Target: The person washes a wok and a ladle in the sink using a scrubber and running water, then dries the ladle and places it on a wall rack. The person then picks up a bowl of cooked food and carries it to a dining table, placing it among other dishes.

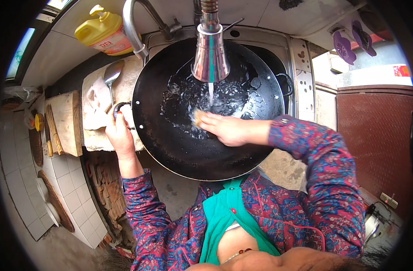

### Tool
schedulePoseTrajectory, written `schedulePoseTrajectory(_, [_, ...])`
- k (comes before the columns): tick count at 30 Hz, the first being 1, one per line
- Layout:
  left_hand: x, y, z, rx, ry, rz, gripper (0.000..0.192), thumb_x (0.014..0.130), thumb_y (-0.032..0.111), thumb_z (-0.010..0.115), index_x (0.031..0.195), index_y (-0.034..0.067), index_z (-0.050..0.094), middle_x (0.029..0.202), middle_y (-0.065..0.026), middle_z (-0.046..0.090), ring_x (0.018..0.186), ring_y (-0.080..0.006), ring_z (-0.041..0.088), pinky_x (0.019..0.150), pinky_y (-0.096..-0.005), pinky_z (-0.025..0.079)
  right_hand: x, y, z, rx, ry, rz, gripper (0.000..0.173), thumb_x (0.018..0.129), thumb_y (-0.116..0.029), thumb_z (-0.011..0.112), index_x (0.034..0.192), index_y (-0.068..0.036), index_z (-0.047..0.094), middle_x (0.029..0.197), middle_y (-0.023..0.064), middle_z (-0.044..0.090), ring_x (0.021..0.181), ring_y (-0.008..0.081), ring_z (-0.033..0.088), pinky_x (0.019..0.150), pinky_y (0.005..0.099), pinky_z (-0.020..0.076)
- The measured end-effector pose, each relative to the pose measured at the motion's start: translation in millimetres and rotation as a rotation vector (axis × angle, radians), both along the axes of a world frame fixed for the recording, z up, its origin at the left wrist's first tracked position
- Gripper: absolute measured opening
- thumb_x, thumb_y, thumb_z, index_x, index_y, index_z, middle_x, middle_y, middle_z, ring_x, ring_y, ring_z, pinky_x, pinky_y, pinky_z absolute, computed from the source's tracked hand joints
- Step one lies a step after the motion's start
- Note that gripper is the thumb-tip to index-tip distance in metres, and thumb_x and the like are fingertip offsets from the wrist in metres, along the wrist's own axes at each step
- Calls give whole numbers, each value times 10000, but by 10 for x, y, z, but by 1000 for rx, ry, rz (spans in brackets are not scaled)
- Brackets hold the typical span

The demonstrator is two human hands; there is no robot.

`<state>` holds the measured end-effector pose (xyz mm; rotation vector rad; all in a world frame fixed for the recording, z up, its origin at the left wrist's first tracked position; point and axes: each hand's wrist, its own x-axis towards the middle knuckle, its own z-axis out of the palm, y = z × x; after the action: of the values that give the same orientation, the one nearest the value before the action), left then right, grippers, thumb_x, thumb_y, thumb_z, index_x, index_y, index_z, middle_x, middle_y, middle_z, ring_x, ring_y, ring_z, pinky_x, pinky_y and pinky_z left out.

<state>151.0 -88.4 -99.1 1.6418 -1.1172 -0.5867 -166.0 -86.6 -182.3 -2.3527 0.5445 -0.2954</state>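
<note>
A large black wok [192, 152] rests tilted over the sink [293, 67]. My left hand [120, 137] grips its left loop handle [117, 109]. Inside the wok, my right hand [226, 128] presses a small tan scrubber [199, 118] against the surface; motion blurs it, and its exact kind is unclear. Water [211, 95] streams from a metal pull-down faucet head [210, 57] and pools in the wok beyond my fingers. The wok's right handle [285, 84] is free of any hand.
A yellow detergent jug [106, 34] stands behind the left counter, near a second curved faucet [138, 30]. On the counter lie a metal ladle [113, 73] and a white cloth [97, 101]. Farther left are a wooden board [69, 118], a straw brush [53, 132] and a knife [48, 135].
</note>
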Motion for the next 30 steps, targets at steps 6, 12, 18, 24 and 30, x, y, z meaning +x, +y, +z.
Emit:
schedulePoseTrajectory(6, [-35, 0, 33, -13, 17, -13, 227, 925, 95, 483, 1095, -14, 587, 697, 45, 499, 560, -30, 396, 494, -199, 318, -624, -618, -2, -199, 300, -133, 304, 803, -60, 501, 1094, -22, 582, 1227, 192, 500, 1100, 363, 511, 908, 436, 459])
schedulePoseTrajectory(12, [1, -3, 64, 65, -66, -28, 240, 922, 88, 478, 1119, -17, 567, 702, 21, 513, 559, -46, 431, 513, -203, 371, 268, -752, -424, 229, -52, -449, 306, 735, -60, 568, 1033, -8, 522, 1077, 238, 500, 997, 414, 506, 868, 446, 431])
schedulePoseTrajectory(18, [66, 26, 117, 144, 95, -103, 265, 919, 102, 494, 1149, -16, 549, 772, -1, 522, 614, -56, 466, 563, -193, 411, -143, 25, 159, 207, 199, 28, 273, 697, -30, 591, 961, -29, 522, 917, 204, 514, 872, 404, 548, 740, 468, 456])
schedulePoseTrajectory(24, [159, -9, 82, 233, 68, -111, 294, 890, 118, 528, 1146, -26, 533, 814, -25, 549, 639, -76, 498, 593, -211, 439, -712, -330, 350, 394, 266, -444, 215, 751, -112, 583, 962, -65, 583, 918, 173, 651, 900, 375, 604, 775, 433, 487])
schedulePoseTrajectory(30, [133, -23, 141, 161, -216, -83, 415, 864, 126, 580, 1215, -74, 488, 1042, -147, 584, 912, -168, 578, 827, -296, 474, -744, -853, 428, 1147, -452, -749, 125, 701, 5, 583, 820, -24, 557, 708, 64, 602, 603, 164, 602, 522, 259, 464])
